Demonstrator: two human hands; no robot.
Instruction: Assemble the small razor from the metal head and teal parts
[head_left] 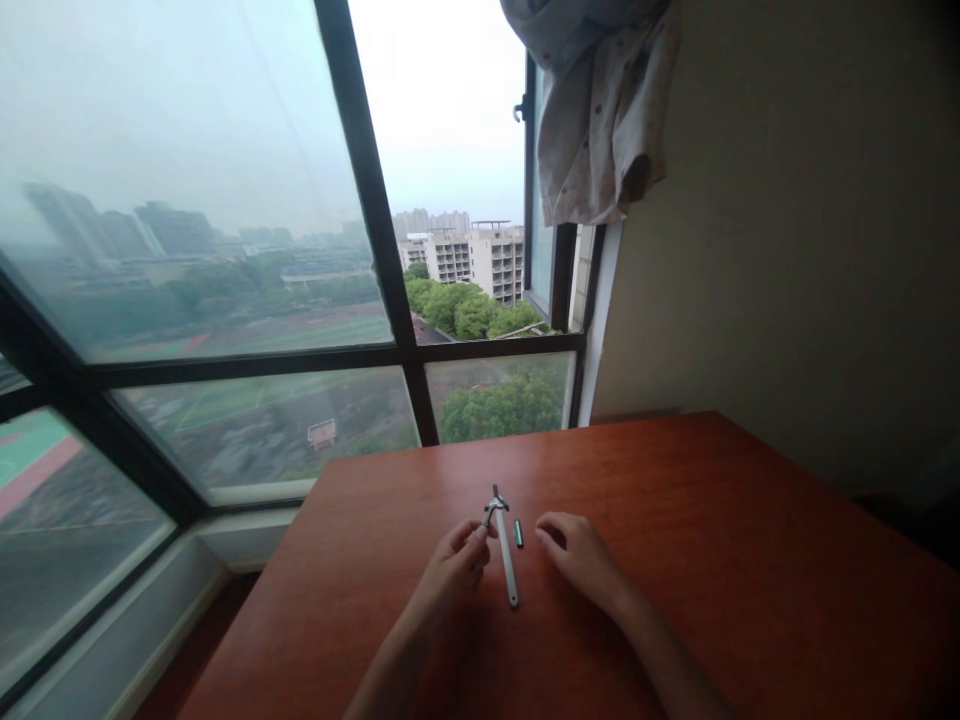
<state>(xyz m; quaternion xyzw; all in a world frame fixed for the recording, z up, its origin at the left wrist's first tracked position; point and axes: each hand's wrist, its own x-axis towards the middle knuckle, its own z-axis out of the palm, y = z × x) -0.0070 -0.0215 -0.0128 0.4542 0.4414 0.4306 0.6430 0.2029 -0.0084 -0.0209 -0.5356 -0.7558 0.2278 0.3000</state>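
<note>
My left hand point(459, 556) pinches a short curved arm of a silver metal tool between thumb and fingertips. The tool's long flat bar point(507, 560) points toward me and has a small hole at its near end. A bracket-like head joins the bar and the arm at the far end; its exact kind I cannot make out. Just right of the bar lies a small dark, shiny green cylinder point(518, 533), apart from both hands. To the right of the cylinder, my right hand point(576, 550) is loosely curled, thumb and forefinger apart, with nothing visible in it.
The reddish-brown wooden table point(675, 500) spreads under both hands, its far edge close to the window. Dark window frames point(262, 368) stand at the left and ahead. A patterned cloth point(600, 130) hangs at the upper right before a plain wall point(787, 230).
</note>
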